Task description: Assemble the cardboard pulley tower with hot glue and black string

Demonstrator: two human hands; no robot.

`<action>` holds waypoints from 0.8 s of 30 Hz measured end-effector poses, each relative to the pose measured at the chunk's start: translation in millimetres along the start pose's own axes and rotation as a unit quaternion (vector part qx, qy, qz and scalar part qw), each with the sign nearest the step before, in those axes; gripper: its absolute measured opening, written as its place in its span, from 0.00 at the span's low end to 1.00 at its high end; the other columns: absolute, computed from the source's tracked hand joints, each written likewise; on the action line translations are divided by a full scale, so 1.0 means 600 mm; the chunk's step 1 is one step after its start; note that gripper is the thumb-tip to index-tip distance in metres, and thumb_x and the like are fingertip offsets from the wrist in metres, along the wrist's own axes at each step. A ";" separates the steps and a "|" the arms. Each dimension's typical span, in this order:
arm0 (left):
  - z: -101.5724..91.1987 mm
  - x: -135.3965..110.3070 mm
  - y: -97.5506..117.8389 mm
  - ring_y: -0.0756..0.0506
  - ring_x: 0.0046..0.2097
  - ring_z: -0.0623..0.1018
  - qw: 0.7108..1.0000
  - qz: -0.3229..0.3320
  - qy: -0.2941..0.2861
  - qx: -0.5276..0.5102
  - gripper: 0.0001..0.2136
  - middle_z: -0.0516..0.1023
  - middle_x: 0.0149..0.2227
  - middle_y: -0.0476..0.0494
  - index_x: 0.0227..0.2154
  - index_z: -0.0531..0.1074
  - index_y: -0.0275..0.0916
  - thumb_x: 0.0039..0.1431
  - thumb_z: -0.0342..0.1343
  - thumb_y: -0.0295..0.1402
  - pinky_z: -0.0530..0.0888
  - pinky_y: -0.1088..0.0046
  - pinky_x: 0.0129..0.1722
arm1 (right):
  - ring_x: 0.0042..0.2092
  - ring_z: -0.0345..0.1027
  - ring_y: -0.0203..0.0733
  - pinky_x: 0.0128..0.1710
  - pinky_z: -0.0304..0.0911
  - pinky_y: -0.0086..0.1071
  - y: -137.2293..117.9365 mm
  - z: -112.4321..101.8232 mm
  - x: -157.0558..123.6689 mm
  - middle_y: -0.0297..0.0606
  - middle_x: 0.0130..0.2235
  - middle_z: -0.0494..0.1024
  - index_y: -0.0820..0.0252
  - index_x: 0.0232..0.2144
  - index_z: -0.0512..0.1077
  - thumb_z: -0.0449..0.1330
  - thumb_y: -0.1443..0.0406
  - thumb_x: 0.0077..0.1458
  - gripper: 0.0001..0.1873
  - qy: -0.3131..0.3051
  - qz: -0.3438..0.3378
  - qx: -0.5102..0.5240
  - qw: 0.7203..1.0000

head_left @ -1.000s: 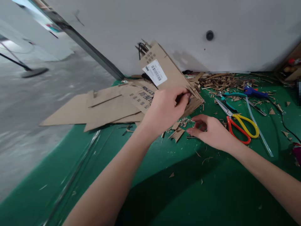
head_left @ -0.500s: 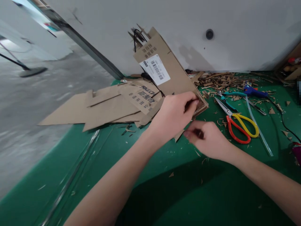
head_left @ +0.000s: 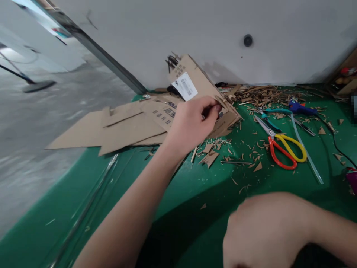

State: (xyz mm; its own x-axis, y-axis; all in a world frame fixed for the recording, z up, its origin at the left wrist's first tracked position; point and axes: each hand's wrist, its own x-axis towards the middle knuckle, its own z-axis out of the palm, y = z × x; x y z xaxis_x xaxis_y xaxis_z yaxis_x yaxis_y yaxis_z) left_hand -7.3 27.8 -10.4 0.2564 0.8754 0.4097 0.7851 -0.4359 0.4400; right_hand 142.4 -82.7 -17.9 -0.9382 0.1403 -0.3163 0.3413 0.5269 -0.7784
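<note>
My left hand point(head_left: 191, 123) is closed on the edge of a cardboard piece point(head_left: 199, 83) with a white barcode label, holding it tilted up above a stack of flat cardboard sheets point(head_left: 122, 126). My right hand point(head_left: 264, 227) is close to the camera at the bottom right, blurred, seen from the back with its fingers hidden. Small cardboard scraps point(head_left: 210, 156) lie on the green table point(head_left: 111, 216) just below my left hand.
Red-and-yellow scissors point(head_left: 281, 147) lie to the right, with teal-handled pliers point(head_left: 270, 115), a blue glue gun point(head_left: 301, 109), a clear glue stick point(head_left: 306, 152) and a heap of cardboard offcuts point(head_left: 264, 95) near the grey wall. The table's left edge drops to the floor.
My right hand has pulled back from the scraps by the cardboard toward the camera. The cardboard piece in my left hand has dropped lower and tilted back.
</note>
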 end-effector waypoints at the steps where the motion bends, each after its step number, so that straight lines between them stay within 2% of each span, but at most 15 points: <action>1: -0.001 0.002 -0.002 0.51 0.26 0.65 1.000 0.003 0.007 -0.018 0.10 0.68 0.22 0.50 0.25 0.70 0.39 0.60 0.47 0.31 0.60 0.72 0.28 | 0.20 0.61 0.34 0.22 0.51 0.30 0.005 -0.013 -0.008 0.33 0.17 0.71 0.57 0.13 0.69 0.61 0.57 0.56 0.22 0.049 0.071 -0.056 0.995; 2: -0.003 0.003 -0.004 0.51 0.26 0.64 0.999 0.005 0.015 -0.043 0.10 0.66 0.22 0.50 0.24 0.68 0.39 0.60 0.47 0.31 0.60 0.72 0.28 | 0.22 0.64 0.36 0.23 0.53 0.31 0.013 -0.026 -0.017 0.36 0.19 0.73 0.58 0.15 0.72 0.59 0.55 0.58 0.22 0.116 0.152 -0.119 0.974; 3: -0.005 0.005 -0.005 0.52 0.27 0.63 0.997 0.005 0.023 -0.075 0.10 0.65 0.23 0.51 0.23 0.67 0.39 0.60 0.47 0.31 0.60 0.72 0.27 | 0.24 0.66 0.39 0.25 0.54 0.33 0.024 -0.039 -0.027 0.40 0.23 0.75 0.59 0.19 0.74 0.57 0.56 0.60 0.21 0.195 0.234 -0.188 0.934; 4: -0.008 0.006 -0.006 0.52 0.28 0.63 0.993 -0.001 0.033 -0.114 0.11 0.65 0.23 0.51 0.23 0.67 0.39 0.61 0.48 0.31 0.60 0.73 0.27 | 0.27 0.68 0.42 0.27 0.56 0.34 0.036 -0.052 -0.038 0.43 0.26 0.77 0.60 0.24 0.76 0.56 0.57 0.60 0.18 0.269 0.298 -0.246 0.882; 5: -0.010 0.007 -0.007 0.52 0.28 0.62 0.987 -0.012 0.043 -0.154 0.11 0.65 0.24 0.51 0.23 0.67 0.38 0.61 0.49 0.32 0.60 0.74 0.27 | 0.30 0.70 0.43 0.29 0.56 0.35 0.049 -0.062 -0.050 0.44 0.30 0.78 0.60 0.28 0.77 0.56 0.60 0.61 0.14 0.339 0.334 -0.286 0.832; 6: -0.012 0.007 -0.008 0.52 0.28 0.62 0.979 -0.026 0.054 -0.192 0.11 0.65 0.24 0.51 0.23 0.68 0.38 0.61 0.51 0.34 0.60 0.74 0.26 | 0.31 0.70 0.44 0.29 0.56 0.35 0.062 -0.071 -0.062 0.44 0.32 0.78 0.60 0.31 0.77 0.56 0.61 0.60 0.12 0.385 0.356 -0.300 0.797; 7: -0.014 0.007 -0.009 0.52 0.29 0.62 0.971 -0.042 0.065 -0.226 0.11 0.65 0.24 0.51 0.24 0.69 0.38 0.61 0.53 0.36 0.59 0.74 0.25 | 0.31 0.70 0.45 0.29 0.56 0.34 0.072 -0.079 -0.075 0.43 0.31 0.77 0.59 0.31 0.76 0.56 0.61 0.60 0.12 0.421 0.365 -0.300 0.774; 11: -0.021 0.006 -0.010 0.52 0.29 0.64 0.943 -0.081 0.093 -0.308 0.10 0.68 0.26 0.50 0.27 0.73 0.39 0.55 0.61 0.41 0.60 0.75 0.24 | 0.34 0.68 0.43 0.31 0.57 0.34 0.092 -0.092 -0.114 0.38 0.30 0.74 0.57 0.31 0.72 0.57 0.60 0.58 0.08 0.555 0.295 -0.307 0.714; 14: -0.026 0.005 -0.007 0.54 0.26 0.63 0.929 -0.089 0.110 -0.341 0.10 0.65 0.24 0.51 0.25 0.74 0.40 0.52 0.63 0.41 0.58 0.76 0.23 | 0.38 0.68 0.45 0.35 0.62 0.36 0.093 -0.095 -0.124 0.39 0.34 0.74 0.56 0.35 0.70 0.58 0.60 0.58 0.06 0.603 0.229 -0.299 0.703; 17: -0.030 0.004 -0.001 0.54 0.25 0.63 0.920 -0.088 0.123 -0.362 0.10 0.64 0.22 0.52 0.24 0.74 0.40 0.50 0.64 0.41 0.59 0.76 0.22 | 0.42 0.69 0.45 0.39 0.66 0.39 0.097 -0.097 -0.125 0.39 0.40 0.74 0.55 0.40 0.70 0.59 0.59 0.58 0.09 0.613 0.179 -0.262 0.724; 20: -0.033 0.003 0.002 0.55 0.24 0.63 0.913 -0.067 0.126 -0.382 0.10 0.64 0.21 0.52 0.22 0.74 0.39 0.50 0.65 0.39 0.59 0.77 0.21 | 0.43 0.70 0.44 0.41 0.67 0.40 0.101 -0.098 -0.125 0.38 0.42 0.74 0.55 0.41 0.71 0.60 0.58 0.57 0.11 0.611 0.156 -0.220 0.744; 24: -0.029 0.007 -0.008 0.57 0.22 0.64 0.914 -0.016 0.127 -0.386 0.10 0.61 0.21 0.53 0.23 0.75 0.37 0.53 0.65 0.36 0.58 0.80 0.20 | 0.42 0.70 0.44 0.40 0.69 0.40 0.102 -0.097 -0.126 0.37 0.40 0.75 0.55 0.39 0.72 0.62 0.59 0.56 0.09 0.627 0.142 -0.187 0.743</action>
State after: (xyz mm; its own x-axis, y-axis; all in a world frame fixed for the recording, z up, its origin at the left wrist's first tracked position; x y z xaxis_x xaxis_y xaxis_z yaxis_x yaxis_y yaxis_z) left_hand -19.7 29.9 2.9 0.0235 0.8563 0.5160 0.1330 -0.5142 0.8473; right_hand 231.1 -12.1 -10.1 -0.2278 0.8368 0.4979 0.7153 0.4908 -0.4975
